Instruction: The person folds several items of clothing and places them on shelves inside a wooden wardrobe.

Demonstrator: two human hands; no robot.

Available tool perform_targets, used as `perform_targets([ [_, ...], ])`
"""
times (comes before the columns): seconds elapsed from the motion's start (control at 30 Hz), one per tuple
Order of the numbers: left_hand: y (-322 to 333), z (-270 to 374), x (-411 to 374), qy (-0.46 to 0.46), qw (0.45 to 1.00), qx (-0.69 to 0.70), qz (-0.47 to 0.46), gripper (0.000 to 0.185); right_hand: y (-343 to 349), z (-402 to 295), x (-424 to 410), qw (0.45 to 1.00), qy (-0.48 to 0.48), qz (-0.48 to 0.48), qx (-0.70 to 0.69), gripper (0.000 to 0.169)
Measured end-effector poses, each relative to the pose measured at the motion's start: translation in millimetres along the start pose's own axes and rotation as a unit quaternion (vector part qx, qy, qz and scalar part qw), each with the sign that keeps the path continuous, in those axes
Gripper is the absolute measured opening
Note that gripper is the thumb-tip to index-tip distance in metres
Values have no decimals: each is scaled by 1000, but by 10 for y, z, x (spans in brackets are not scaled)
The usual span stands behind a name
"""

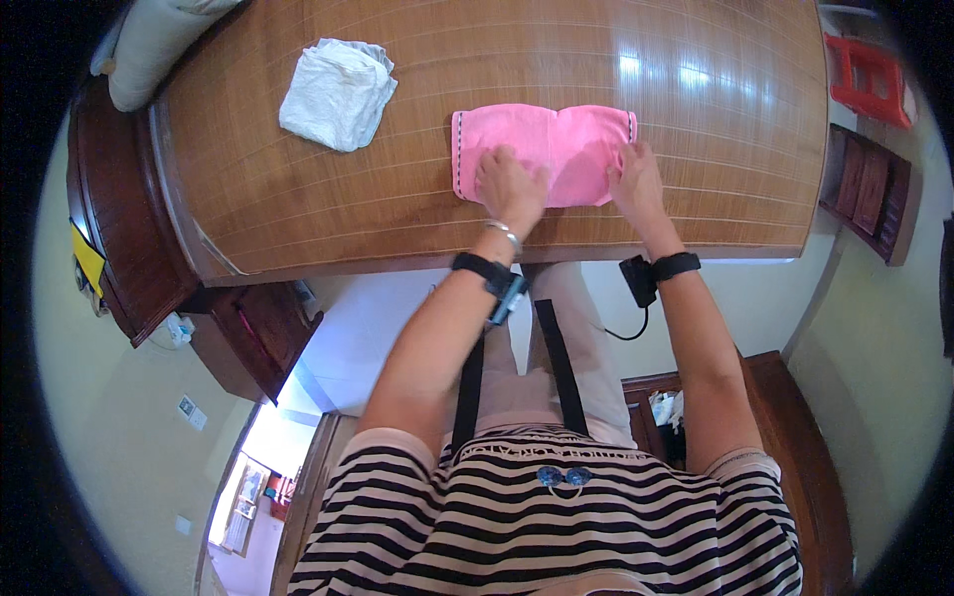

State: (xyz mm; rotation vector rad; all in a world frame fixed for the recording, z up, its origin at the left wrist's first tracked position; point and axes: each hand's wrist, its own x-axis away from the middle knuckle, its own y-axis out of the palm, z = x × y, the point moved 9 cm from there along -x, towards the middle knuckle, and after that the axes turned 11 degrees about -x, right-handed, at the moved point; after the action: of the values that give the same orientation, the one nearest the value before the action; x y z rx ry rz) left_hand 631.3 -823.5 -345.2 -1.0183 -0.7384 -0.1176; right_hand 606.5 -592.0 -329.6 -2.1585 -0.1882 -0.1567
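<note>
A pink towel [551, 138] lies on the bamboo mat in front of me, with a dark-and-white checked stripe along its left and right ends. A shallow notch shows in the middle of its far edge. On its left half rests my left hand [510, 182], thumb spread away from the bent fingers. My right hand [638, 179] is at the towel's right end, where fingers and thumb close on the edge; the exact grip is partly hidden. Farther to the left lies a folded white cloth [339, 93], apart from both hands.
The bamboo mat [417, 238] covers a bed with a dark wooden headboard [123, 201] at left. A rolled light bundle [156, 56] is at the far left corner. A wooden bedside cabinet [250, 328] stands near left, and a red plastic stool [868, 82] beyond the right edge.
</note>
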Motion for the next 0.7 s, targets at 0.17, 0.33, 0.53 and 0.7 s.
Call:
perform_targets([
  [0.17,116,317,155,-197,973,-59,102,74,145,-61,63,989,54,-107,-92,33],
  [0.33,431,298,-111,-195,979,-57,-3,71,258,114,29,983,95,-76,-137,39],
  [0.53,325,378,28,14,914,405,-20,66,467,-316,-70,760,250,-105,-590,55],
  [0.7,-272,277,166,51,716,688,-105,59,473,-742,-207,731,296,-234,-568,59],
])
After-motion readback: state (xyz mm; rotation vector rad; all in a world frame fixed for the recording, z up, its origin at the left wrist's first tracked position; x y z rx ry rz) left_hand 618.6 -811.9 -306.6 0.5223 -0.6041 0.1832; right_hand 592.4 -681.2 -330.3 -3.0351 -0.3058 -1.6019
